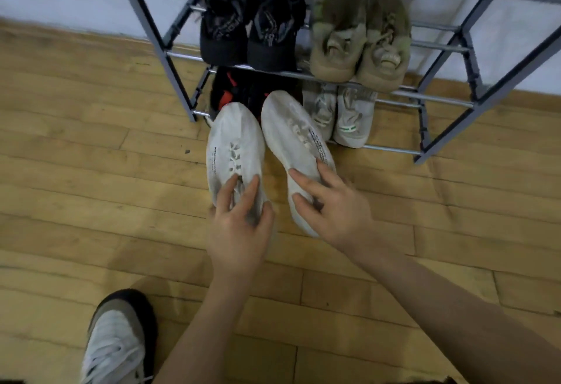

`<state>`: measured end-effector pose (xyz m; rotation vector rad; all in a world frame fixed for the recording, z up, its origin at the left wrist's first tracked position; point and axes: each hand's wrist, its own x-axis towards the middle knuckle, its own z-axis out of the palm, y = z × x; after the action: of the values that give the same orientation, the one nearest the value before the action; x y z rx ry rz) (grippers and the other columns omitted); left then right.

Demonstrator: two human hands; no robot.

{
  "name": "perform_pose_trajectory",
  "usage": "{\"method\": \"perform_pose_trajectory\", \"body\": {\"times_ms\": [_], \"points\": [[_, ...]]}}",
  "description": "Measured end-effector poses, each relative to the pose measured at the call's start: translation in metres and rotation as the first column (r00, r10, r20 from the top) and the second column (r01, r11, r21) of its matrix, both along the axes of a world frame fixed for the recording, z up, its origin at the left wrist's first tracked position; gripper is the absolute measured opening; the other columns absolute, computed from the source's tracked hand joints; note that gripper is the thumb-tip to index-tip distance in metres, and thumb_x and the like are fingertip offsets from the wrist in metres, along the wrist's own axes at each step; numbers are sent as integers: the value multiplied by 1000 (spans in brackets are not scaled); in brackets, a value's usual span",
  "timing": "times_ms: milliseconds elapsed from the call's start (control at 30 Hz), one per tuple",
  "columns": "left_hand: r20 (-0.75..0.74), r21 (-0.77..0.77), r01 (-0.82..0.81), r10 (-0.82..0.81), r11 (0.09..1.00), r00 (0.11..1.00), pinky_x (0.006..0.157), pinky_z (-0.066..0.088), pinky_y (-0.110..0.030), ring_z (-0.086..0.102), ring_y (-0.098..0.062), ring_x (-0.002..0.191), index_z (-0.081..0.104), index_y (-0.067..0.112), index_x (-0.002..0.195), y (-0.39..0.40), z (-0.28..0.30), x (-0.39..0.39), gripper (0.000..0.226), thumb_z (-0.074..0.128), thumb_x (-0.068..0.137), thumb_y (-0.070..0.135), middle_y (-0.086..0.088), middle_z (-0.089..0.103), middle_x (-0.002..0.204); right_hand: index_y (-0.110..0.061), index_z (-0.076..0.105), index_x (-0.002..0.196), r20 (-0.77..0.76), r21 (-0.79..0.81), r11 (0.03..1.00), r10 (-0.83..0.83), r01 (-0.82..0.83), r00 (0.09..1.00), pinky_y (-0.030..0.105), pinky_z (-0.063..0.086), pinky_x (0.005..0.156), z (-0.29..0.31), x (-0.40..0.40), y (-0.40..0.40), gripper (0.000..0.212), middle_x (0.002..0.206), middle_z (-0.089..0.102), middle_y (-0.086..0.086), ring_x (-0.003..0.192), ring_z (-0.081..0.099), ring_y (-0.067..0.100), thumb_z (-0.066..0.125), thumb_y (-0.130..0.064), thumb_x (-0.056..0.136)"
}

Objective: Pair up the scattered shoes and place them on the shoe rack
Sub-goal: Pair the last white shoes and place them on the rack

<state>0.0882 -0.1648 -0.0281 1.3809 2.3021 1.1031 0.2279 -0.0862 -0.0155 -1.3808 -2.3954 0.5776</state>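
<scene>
You have one white shoe in each hand. Your left hand (239, 225) is curled around the back end of the left white shoe (233, 146), with the fingers (253, 184) bent over the top by the laces and the thumb side down low. The shoe sticks out past your fingers and its toe points at the shoe rack (179, 77). Your right hand (331, 204) grips the back of the right white shoe (296, 137) in the same way, fingers pressed on top and the thumb tucked near the side. That shoe leans a little, so its toe tips toward the left.

The two white shoes are side by side, close but with a gap between them, just in front of the bottom shelf of the rack. I cannot tell if they rest on the wooden floor (91, 156) or are lifted a bit.

On the bottom shelf, a black and red pair (239, 89) sits right behind the toes of your shoes, and a pale grey pair with a green stripe (343, 113) sits next to it on the right. On the shelf above are a black pair (252, 22) and a fuzzy tan pair (361, 37) (both pairs sit neatly together).

Down in the near left corner there is a grey and white shoe (118, 341) on the floor, well apart from your hands
</scene>
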Motion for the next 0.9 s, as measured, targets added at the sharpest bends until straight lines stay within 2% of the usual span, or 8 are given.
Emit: {"method": "perform_pose_trajectory", "body": {"times_ms": [167,233,400,533,633,733,800,900], "points": [[-64,45,-135,138,990,988,83,50,-49,54,-33,111,59,24,125,2,60,-43,44,59,82,34,-6,46,138,-49,44,130,-49,29,994,107,-106,993,39,48,88,55,-56,18,41,147,39,1,119,52,27,48,-47,90],[-63,45,-183,186,982,981,85,48,-48,54,-33,110,58,27,125,3,85,-56,44,57,82,37,-3,45,139,-47,45,130,-58,76,985,162,-158,985,38,49,86,79,-73,21,40,143,42,1,123,48,26,49,-45,90],[-59,161,-277,289,947,955,87,48,-46,54,-24,112,58,31,124,2,151,-90,41,61,83,32,1,45,139,-46,47,129,-90,204,959,218,-196,972,35,48,76,148,-119,25,40,137,47,-2,117,51,25,47,-46,90],[-85,258,-319,351,912,933,78,51,-44,58,-31,102,60,32,120,5,205,-115,46,51,76,41,5,48,137,-45,51,126,-251,208,961,231,-181,940,26,37,59,199,-148,26,37,100,54,-7,93,55,15,50,-45,89],[-94,324,-332,379,886,921,76,52,-44,58,-31,102,61,33,120,4,239,-131,47,51,75,40,6,50,135,-42,55,124,-282,306,935,269,-179,921,30,45,64,235,-166,26,37,114,59,1,98,57,19,54,-42,88],[-122,374,-306,373,875,920,77,51,-46,58,-33,102,60,32,122,6,268,-143,46,52,76,38,4,49,135,-32,61,120,-345,397,903,310,-161,886,32,48,59,270,-180,27,34,104,62,11,85,61,24,59,-35,86],[-126,411,-292,371,864,920,77,51,-46,57,-33,103,60,31,122,10,288,-150,45,54,77,37,4,50,135,-31,62,119,-379,432,893,305,-125,874,36,51,60,290,-185,29,34,101,62,10,82,61,23,61,-35,85],[-163,454,-240,345,858,924,76,51,-44,53,-34,107,58,33,123,23,316,-157,42,60,81,34,4,48,137,-39,58,121,-395,455,888,264,-62,880,37,52,67,317,-187,37,36,109,60,1,94,60,21,58,-40,86]]}}
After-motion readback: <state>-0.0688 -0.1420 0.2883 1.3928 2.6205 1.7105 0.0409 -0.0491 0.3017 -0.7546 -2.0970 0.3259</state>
